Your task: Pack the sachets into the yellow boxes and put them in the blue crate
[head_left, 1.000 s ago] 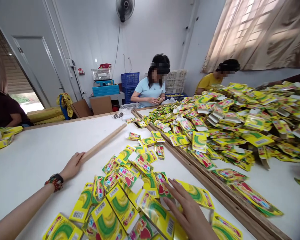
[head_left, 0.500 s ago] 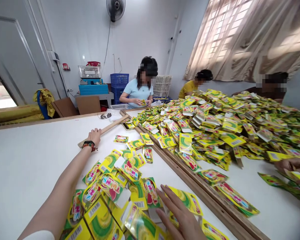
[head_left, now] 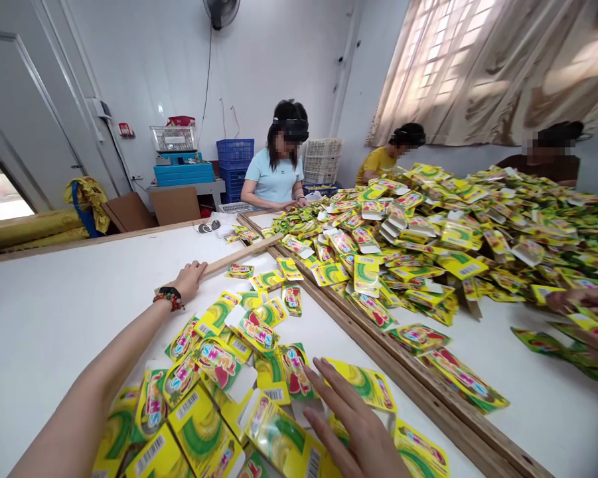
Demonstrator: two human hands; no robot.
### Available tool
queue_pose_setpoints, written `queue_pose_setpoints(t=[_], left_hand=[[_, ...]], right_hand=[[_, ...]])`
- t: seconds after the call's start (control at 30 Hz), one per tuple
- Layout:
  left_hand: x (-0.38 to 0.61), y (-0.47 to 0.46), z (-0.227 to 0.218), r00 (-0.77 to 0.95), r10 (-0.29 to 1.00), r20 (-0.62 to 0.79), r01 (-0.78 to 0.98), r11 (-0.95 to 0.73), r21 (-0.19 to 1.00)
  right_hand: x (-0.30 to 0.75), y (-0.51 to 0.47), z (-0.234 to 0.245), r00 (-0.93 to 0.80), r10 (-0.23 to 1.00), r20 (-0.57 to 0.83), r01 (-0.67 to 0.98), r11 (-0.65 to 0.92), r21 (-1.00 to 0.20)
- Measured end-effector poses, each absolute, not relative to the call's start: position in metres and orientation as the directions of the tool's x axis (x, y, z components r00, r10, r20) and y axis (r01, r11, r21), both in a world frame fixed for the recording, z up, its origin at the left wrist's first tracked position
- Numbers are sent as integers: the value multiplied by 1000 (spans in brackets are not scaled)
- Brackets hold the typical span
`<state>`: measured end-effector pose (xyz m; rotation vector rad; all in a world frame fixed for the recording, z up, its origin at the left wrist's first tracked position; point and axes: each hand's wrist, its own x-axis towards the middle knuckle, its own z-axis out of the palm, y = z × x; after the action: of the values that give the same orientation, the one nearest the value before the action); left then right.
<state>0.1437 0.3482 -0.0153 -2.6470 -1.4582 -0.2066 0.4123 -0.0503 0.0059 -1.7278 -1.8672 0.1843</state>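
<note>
Two white tables (head_left: 54, 312) meet at a wooden rail (head_left: 378, 350) in a pale room with a curtained window (head_left: 502, 66) far right. Left hand (head_left: 189, 279) grips the near end of a wooden stick (head_left: 241, 254); right hand (head_left: 366, 441) lies spread flat on near yellow cartons (head_left: 279, 435), its wrist cut off below.

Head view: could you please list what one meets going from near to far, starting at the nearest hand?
Right hand → left hand → wooden stick → person in the light blue shirt → blue crate → wall fan. The yellow cartons spread across several of these, so they are left out.
</note>
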Motion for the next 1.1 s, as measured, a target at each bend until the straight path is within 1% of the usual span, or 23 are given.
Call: queue_pose_setpoints(t=[0.07,0.13,0.2,0.33,0.43,0.57,0.73,0.87,1.0,1.1], left_hand=[[127,333,-14,559,814,161,826,-563,-25],[112,322,-12,542,823,172,837,-546,-26],[104,319,-9,465,860,212,883,-468,-36],[116,337,-3,243,912,330,970,-237,-58],[137,359,1,187,902,388,982,-171,-77],[160,381,7,229,884,408,973,-201,-113],[164,395,9,286,884,370,957,-242,-162],[154,395,9,300,899,320,950,-253,-180],[136,389,10,332,895,296,939,-286,-188],[121,382,11,378,884,274,923,-336,-190]], right_hand=[[412,-51,5,8,944,329,861,161,-483],[411,-51,5,-3,942,336,858,175,-482],[411,-51,3,-18,940,341,862,187,-470],[412,-51,-1,-45,935,351,878,204,-432],[415,-50,-5,-46,937,347,888,197,-416],[420,-50,-9,-48,933,355,893,199,-403],[420,-51,-6,-49,940,337,887,196,-418],[418,-52,-2,-42,949,312,882,182,-434],[416,-53,0,-53,939,339,879,205,-430],[416,-53,1,-39,938,344,864,205,-460]])
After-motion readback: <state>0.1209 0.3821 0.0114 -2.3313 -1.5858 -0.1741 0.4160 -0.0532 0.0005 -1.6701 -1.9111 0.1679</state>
